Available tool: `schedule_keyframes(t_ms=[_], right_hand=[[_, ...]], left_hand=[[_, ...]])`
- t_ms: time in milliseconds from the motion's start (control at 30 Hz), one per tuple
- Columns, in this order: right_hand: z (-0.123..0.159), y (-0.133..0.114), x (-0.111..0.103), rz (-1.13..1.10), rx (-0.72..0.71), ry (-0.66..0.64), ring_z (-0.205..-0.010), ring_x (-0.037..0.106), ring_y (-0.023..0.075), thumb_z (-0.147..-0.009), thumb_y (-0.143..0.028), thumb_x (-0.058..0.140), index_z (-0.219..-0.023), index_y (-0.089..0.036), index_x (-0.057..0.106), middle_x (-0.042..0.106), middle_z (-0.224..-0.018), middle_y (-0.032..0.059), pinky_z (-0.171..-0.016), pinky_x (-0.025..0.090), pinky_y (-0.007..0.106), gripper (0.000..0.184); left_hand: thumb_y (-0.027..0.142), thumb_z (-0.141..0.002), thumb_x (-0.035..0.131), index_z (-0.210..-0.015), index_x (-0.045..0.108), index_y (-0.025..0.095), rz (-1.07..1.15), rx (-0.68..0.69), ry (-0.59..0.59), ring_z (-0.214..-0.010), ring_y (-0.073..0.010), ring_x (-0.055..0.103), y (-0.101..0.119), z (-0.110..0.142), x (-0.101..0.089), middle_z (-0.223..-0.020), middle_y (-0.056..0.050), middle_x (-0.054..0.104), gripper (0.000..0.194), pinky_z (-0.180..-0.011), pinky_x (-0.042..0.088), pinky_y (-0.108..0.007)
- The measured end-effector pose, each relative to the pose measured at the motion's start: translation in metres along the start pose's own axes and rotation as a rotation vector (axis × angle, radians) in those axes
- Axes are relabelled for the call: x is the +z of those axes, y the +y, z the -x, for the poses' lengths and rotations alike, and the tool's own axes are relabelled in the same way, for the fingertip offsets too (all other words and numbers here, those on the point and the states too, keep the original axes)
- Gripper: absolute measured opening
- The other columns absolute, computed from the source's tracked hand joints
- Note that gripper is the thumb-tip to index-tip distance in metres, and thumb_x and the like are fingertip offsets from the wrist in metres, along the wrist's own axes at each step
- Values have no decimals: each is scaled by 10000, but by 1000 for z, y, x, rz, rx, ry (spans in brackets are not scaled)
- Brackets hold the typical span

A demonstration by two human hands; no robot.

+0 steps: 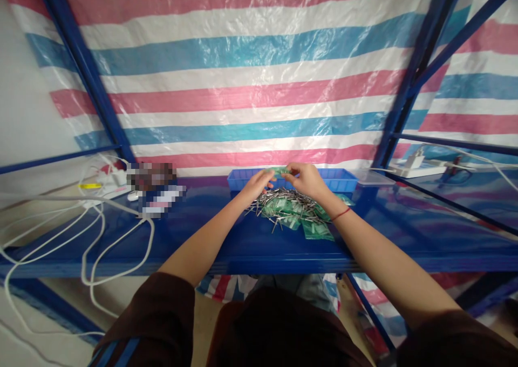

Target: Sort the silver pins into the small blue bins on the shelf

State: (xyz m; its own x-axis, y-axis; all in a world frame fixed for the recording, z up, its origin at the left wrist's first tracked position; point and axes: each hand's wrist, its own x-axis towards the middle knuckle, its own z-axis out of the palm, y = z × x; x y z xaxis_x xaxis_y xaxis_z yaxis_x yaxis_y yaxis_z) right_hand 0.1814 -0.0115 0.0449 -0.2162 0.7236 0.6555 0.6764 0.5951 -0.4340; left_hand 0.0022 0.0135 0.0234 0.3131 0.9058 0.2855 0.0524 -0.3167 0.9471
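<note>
Both hands are raised over the near edge of a long blue plastic tray (335, 181). Between them is a small green plastic bag (280, 170). My left hand (259, 183) pinches its left end, and my right hand (308, 180) has closed fingers on the right end. What the bag contains is too small to make out. Below the hands lies a heap of thin metal rods (270, 201), pin-like and loosely tangled. More green plastic bags (318, 230) are mixed among the rods and spill toward the front of the blue table (251, 245).
White cables (103, 237) and a power strip (115, 190) crowd the left side, beside a blurred-out item (151, 178). A clear plastic lid (374, 177) lies right of the tray. Another power strip (421, 167) sits behind a blue frame post (399, 102). A striped tarp (251, 86) closes the back.
</note>
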Motion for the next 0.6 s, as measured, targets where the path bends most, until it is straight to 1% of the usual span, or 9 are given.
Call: schedule_keyframes(t_ms=[100,167,267,333,367,433,500,567,600], right_hand=[[1,-3,-5,71,-104,110,-820,622,199,-798,-236,502,-892,-172,674,691,-905,79,-750,458,333,206],[2,-5,-8,66,-159,100,-912,617,212,-806,-209,482,-942,-184,684,681,-998,85,-801,460,353,245],[2,-8,-7,48,-227,55,-1011,587,221,-804,-189,471,-955,-204,687,655,-1071,80,-849,459,377,263],[2,-10,-5,13,-201,87,-1000,589,222,-803,-207,484,-1014,-204,660,634,-1105,87,-830,472,377,275],[2,-11,-3,-23,-138,120,-934,610,215,-808,-233,494,-1062,-199,631,639,-1078,94,-789,487,367,291],[2,-13,1,-156,77,136,-693,625,176,-839,-332,489,-1138,-184,556,668,-899,88,-645,506,326,340],[2,-17,4,-376,325,31,-477,553,136,-871,-462,426,-1145,-173,506,646,-686,51,-494,476,277,406],[3,-22,6,-631,506,-119,-407,507,122,-880,-544,359,-1095,-162,505,628,-612,46,-418,448,252,462],[3,-24,6,-746,559,-167,-413,511,120,-881,-551,353,-1061,-154,517,636,-623,56,-415,453,248,466]], left_hand=[[650,-808,377,-1001,600,159,203,-164,-83,-631,-118,568,4,2,0,-928,-103,655,572,-457,375,-205],[651,-785,429,-954,612,146,266,-195,-123,-589,-104,542,5,3,1,-878,-101,648,563,-459,370,-207],[512,-722,628,-912,606,154,244,-100,-93,-582,-77,522,3,4,3,-819,-53,623,406,-496,370,-190],[438,-712,663,-897,598,159,180,-10,-55,-605,-72,526,1,4,3,-798,-25,607,341,-526,376,-184],[426,-728,648,-893,595,160,137,29,-33,-621,-75,531,0,4,3,-798,-19,606,317,-539,381,-185],[408,-776,593,-911,587,163,37,104,24,-676,-93,555,-1,4,2,-831,-20,622,280,-574,402,-195],[364,-810,554,-950,579,164,-68,196,68,-785,-123,585,-2,2,1,-907,-33,643,245,-659,440,-219],[318,-820,542,-980,575,163,-180,286,83,-906,-154,588,-4,1,0,-987,-49,648,225,-775,455,-258],[300,-818,544,-987,577,164,-236,322,89,-954,-167,579,-5,-1,0,-1022,-56,644,220,-823,450,-277]])
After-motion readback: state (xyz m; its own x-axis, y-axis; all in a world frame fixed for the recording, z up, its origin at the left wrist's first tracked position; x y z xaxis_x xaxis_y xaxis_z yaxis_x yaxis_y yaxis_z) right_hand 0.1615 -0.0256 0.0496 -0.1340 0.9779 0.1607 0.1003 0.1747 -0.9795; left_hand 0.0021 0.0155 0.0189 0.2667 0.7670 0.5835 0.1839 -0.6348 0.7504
